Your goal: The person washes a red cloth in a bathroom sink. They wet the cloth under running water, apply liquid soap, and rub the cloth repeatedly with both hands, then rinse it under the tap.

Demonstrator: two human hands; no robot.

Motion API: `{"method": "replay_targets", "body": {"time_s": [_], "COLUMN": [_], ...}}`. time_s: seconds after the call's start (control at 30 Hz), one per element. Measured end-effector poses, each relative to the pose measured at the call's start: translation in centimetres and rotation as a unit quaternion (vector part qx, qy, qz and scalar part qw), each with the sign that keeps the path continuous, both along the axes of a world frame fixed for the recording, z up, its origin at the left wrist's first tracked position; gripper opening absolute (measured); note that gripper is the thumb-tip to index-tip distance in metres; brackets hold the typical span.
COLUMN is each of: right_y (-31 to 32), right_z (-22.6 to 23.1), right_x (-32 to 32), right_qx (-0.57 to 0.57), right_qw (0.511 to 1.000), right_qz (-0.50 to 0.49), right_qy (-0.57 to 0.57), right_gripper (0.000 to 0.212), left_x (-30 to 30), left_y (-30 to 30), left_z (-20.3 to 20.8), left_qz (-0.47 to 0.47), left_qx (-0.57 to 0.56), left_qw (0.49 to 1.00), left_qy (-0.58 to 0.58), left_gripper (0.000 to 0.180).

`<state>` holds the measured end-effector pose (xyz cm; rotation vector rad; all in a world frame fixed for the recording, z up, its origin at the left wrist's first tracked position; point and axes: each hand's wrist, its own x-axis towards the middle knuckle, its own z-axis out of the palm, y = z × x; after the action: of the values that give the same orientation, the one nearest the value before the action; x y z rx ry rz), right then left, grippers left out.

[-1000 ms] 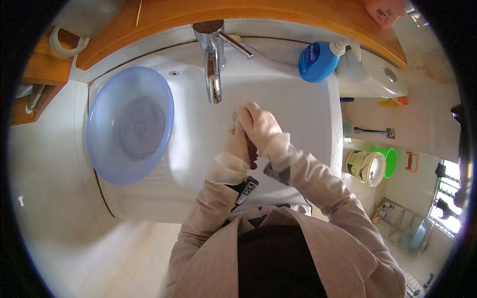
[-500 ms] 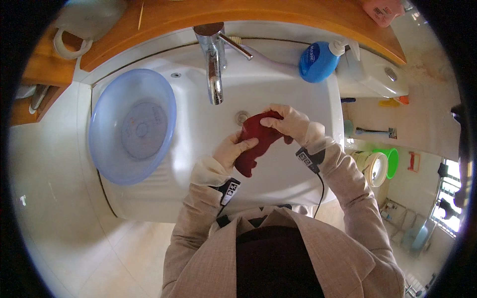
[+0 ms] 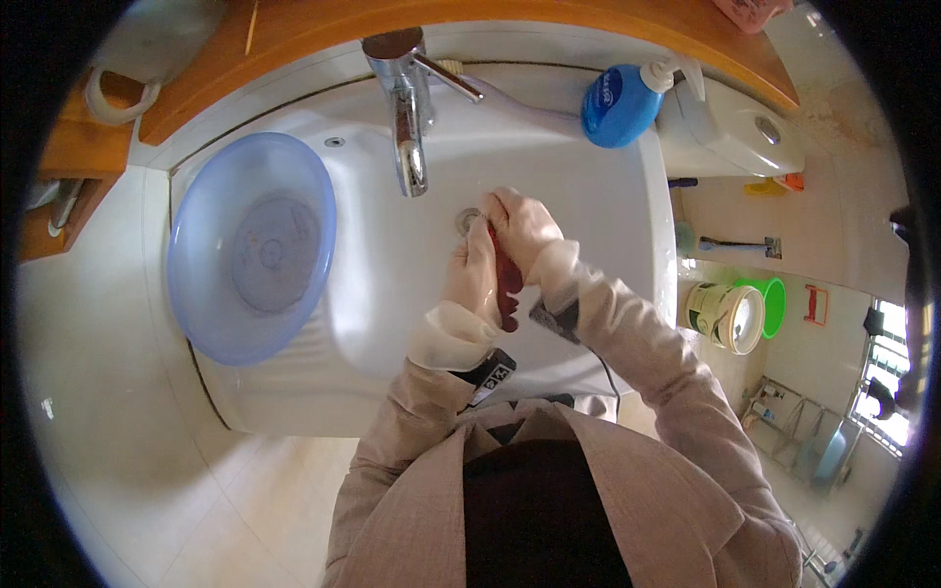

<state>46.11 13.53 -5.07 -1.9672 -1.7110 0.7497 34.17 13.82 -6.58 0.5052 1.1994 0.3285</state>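
Note:
Over the white sink [image 3: 392, 343], both of my hands wear pale, cream-coloured gloves and are brought together around a dark red cloth [image 3: 509, 284]. My left hand [image 3: 472, 279] is pressed along the cloth's left side, its fingers pointing away from me. From the right, my right hand [image 3: 524, 230] is closed over the cloth's upper part. Much of the cloth is hidden between the hands; its uneven lower end hangs out below them. The drain [image 3: 469, 221] lies just beyond my left fingertips, and the chrome faucet [image 3: 410, 147] stands farther back, a little to the left.
A translucent blue basin [image 3: 184, 284] rests at the sink's left. At the back right stands a blue pump bottle [image 3: 621, 106]. A wooden shelf [image 3: 333, 37] curves along the back, with a white-handled jug [image 3: 123, 103] at its left. Buckets [image 3: 720, 316] stand on the floor at right.
Half a second ago the cloth was spread between my separated hands. Now the hands have come together and the cloth is bunched between them. The whole view has shifted slightly.

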Motion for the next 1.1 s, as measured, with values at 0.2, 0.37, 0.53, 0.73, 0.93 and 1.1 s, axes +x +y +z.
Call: {"method": "replay_targets", "body": {"time_s": [0.2, 0.37, 0.53, 0.73, 0.93, 1.1], "right_y": [-1.7, 1.5, 0.4, 1.2, -0.3, -1.2], "right_z": [0.4, 0.1, -1.3, -0.1, 1.4, 1.4], "right_x": [-0.9, 4.5, 7.5, 7.6, 1.5, -0.5], "right_qx": [-0.074, -0.202, -0.297, -0.165, 0.022, 0.015], "right_qw": [0.985, 0.948, 0.894, 0.943, 0.998, 0.993], "right_qz": [-0.072, -0.056, -0.013, -0.067, 0.033, -0.050], "right_qy": [0.135, 0.241, 0.337, 0.283, -0.052, 0.106], "right_gripper": [0.031, 0.042, 0.039, 0.041, 0.037, 0.035], "left_x": [0.2, -0.9, -2.3, -3.2, -2.1, 0.0], "left_y": [1.0, 0.9, 4.0, 3.0, 2.1, 0.4], "left_z": [-4.3, -2.7, 0.0, -2.8, -7.1, -6.6], "left_qz": [-0.017, -0.055, -0.098, -0.088, 0.073, 0.095], "left_qx": [0.332, 0.153, 0.108, 0.074, 0.137, -0.040], "left_qw": [0.941, 0.976, 0.984, 0.973, 0.970, 0.971], "left_qy": [-0.059, 0.142, -0.105, -0.200, -0.187, -0.215], "left_gripper": [0.051, 0.061, 0.054, 0.047, 0.034, 0.030]}}
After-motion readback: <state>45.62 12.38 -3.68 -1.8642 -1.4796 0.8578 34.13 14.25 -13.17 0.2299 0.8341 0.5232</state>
